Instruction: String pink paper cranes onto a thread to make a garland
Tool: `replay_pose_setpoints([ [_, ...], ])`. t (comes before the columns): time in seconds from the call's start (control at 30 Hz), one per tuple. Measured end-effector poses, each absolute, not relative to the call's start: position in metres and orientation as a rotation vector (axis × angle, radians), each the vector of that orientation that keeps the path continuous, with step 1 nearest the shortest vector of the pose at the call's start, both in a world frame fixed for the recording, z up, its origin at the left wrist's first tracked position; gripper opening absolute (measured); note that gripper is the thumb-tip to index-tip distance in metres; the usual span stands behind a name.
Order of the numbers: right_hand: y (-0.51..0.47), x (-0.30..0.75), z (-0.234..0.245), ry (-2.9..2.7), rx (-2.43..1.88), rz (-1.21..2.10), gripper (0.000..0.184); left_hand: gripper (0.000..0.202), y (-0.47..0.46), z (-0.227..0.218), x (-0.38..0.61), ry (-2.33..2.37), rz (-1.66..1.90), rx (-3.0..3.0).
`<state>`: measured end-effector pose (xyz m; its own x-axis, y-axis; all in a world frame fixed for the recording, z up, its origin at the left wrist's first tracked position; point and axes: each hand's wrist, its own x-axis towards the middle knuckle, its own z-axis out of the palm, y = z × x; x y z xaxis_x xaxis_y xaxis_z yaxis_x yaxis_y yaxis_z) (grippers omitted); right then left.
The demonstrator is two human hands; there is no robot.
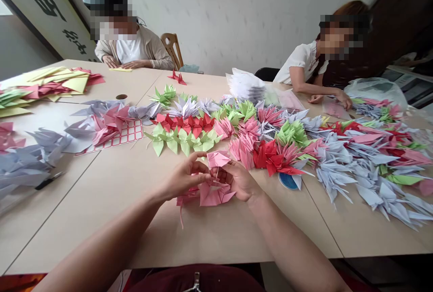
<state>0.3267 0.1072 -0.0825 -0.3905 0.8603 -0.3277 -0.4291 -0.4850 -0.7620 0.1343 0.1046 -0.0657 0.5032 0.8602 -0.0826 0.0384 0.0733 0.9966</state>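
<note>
My right hand (pixel 245 181) pinches a folded pink paper crane (pixel 218 159) between thumb and fingers. Close on its left, my left hand (pixel 186 177) is curled, its thumb tip near a thin thread under that crane; what its fingers grip is partly hidden. Below both hands hang or rest more pink paper cranes (pixel 216 195), partly covered by my fingers. A pink string end (pixel 181 217) dangles from them on the left. Just beyond my hands lie a row of light green cranes (pixel 182 141) and a row of red cranes (pixel 184 123).
Piles of pale blue cranes (pixel 338 165) cover the right side, with a blue round lid (pixel 288 181) beside them. At left are more pale blue cranes (pixel 23 165), a black-handled tool (pixel 47 181) and a red-grid sheet (pixel 125 136). Two people sit across the table (pixel 135 224).
</note>
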Motion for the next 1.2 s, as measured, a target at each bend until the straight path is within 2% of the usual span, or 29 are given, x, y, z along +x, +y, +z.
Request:
replay_pose_setpoints([
  [0.13,0.107,0.329,-0.085,-0.720,-0.904,1.975,0.033,0.061,0.104,-0.066,0.131,0.787,0.737,1.511],
  [0.3,0.108,0.329,-0.083,-0.680,-0.880,1.967,0.032,0.101,0.099,-0.055,0.125,0.891,0.549,1.751],
  [0.37,0.109,0.329,-0.082,-0.675,-0.877,1.955,0.033,0.106,0.097,-0.055,0.126,0.942,0.519,1.797],
  [0.73,0.110,0.330,-0.084,-0.671,-0.888,1.862,0.032,0.062,0.102,-0.066,0.134,1.107,0.747,1.686],
  [0.97,0.110,0.329,-0.082,-0.659,-0.852,1.859,0.024,0.059,0.109,-0.061,0.130,1.159,0.843,1.422],
  [1.2,0.112,0.332,-0.083,-0.719,-0.902,1.839,0.031,0.040,0.110,-0.063,0.132,1.157,0.993,1.576],
])
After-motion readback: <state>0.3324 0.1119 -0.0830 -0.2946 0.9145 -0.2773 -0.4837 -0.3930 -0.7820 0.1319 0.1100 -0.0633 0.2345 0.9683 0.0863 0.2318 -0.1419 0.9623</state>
